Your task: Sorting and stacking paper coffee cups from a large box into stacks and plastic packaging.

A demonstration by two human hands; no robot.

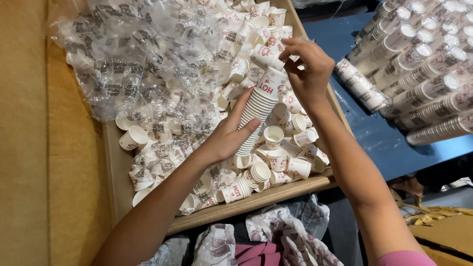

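My left hand (pixel 227 135) grips a long stack of small white paper cups (pixel 257 108) with red print, held slanted over a wooden tray (pixel 256 199). My right hand (pixel 308 69) holds a single white paper cup (pixel 266 56) just above the top of the stack, fingers pinched on its rim. Beneath both hands lie several loose cups of the same kind (pixel 286 148), some upright and some on their sides.
Crumpled clear plastic wrap with dark print (pixel 138 64) covers the tray's left and far part. Wrapped sleeves of stacked cups (pixel 419 74) lie on a blue surface (pixel 374 138) at the right. Flowered cloth (pixel 276 236) shows below the tray; cardboard (pixel 443 231) sits at lower right.
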